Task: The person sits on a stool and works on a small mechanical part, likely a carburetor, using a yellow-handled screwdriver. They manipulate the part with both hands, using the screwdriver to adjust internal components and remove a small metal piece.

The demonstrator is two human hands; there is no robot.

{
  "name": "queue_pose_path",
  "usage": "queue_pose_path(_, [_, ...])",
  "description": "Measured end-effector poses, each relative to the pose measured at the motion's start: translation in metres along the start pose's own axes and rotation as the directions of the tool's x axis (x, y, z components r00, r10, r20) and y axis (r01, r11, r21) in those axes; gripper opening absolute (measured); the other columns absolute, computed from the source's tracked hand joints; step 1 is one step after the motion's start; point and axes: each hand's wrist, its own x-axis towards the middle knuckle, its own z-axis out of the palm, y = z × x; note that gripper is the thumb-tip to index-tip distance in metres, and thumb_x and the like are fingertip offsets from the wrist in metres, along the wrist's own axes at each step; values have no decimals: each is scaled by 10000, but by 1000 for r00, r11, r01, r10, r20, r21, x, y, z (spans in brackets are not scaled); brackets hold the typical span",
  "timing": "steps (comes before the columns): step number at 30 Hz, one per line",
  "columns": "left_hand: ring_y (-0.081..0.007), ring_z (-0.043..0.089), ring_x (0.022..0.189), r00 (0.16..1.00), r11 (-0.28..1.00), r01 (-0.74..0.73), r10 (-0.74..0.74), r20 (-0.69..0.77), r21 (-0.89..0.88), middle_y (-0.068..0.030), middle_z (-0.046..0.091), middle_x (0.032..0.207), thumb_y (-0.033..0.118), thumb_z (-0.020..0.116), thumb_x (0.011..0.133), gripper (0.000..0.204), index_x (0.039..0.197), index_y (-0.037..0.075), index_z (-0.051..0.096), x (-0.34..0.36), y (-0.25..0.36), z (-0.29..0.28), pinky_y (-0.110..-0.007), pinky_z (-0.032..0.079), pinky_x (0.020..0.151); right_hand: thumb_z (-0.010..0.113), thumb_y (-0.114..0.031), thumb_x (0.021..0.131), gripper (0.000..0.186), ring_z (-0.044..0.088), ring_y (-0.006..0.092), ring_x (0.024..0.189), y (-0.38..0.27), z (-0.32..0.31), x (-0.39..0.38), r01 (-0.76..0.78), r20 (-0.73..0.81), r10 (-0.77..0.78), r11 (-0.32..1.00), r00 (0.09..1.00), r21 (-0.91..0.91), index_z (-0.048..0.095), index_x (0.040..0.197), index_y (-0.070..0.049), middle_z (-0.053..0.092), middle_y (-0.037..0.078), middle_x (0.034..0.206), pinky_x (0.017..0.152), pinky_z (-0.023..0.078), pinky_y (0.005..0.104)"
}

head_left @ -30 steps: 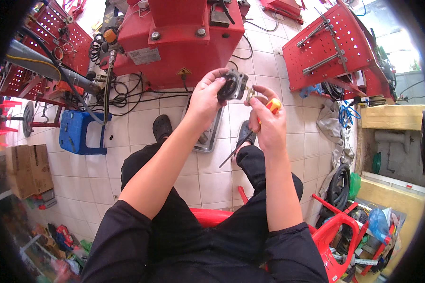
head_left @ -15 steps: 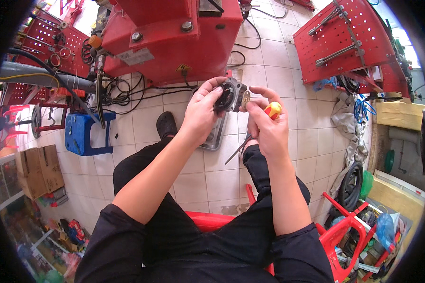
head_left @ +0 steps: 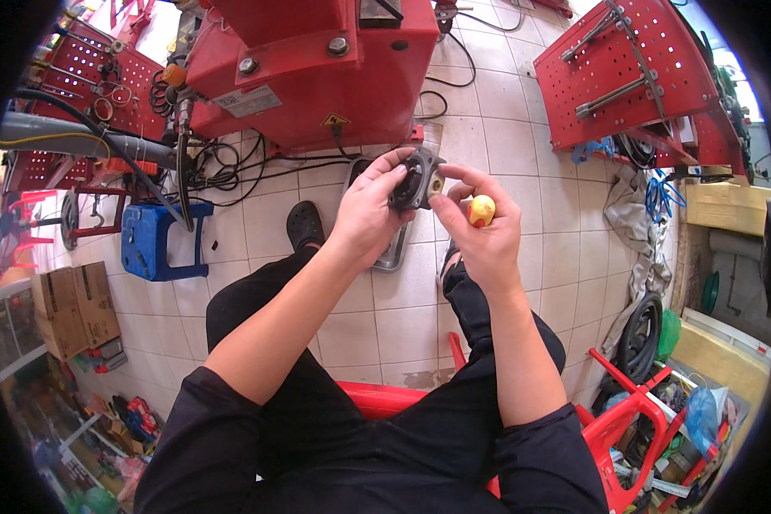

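Observation:
A dark metal flanged housing sits in my left hand, whose thumb and fingers wrap its left side. Against the housing's right face is a small brass-coloured round piece, with the fingertips of my right hand touching it or right beside it. That hand also keeps a yellow-and-red screwdriver handle tucked between its curled fingers and thumb. The screwdriver's shaft is hidden. Below the housing, partly covered by my left hand, a grey metal tray lies on the floor between my feet.
Ahead stands a large red machine with black cables along its base. A red perforated tool panel is at the right. To the left are a blue plastic stool and cardboard boxes. A red plastic chair lies at the lower right.
The brass-coloured piece, held slightly apart before, now rests close against the housing. My right hand has turned, so the screwdriver handle points toward me and a dark shaft below it has left view.

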Motion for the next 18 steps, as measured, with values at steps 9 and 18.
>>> queue_pose_path(9, [-80, 566, 810, 999, 999, 44, -44, -17, 13, 11, 596, 976, 164, 414, 961, 285, 1236, 104, 455, -1, 0, 2, -246, 449, 642, 679, 3, 772, 289, 504, 36, 662, -2, 0, -2, 53, -3, -53, 997, 999, -60, 610, 1052, -22, 569, -15, 700, 606, 432, 189])
queue_pose_path(18, [-20, 571, 736, 999, 1000, 15, -14, -41, 8, 40, 618, 940, 154, 430, 957, 235, 1171, 112, 516, -4, 2, 7, -188, 420, 554, 675, 10, 767, 303, 500, 46, 651, -1, -1, -1, 67, 17, -65, 993, 998, -94, 603, 1060, -16, 562, -8, 691, 598, 425, 195])
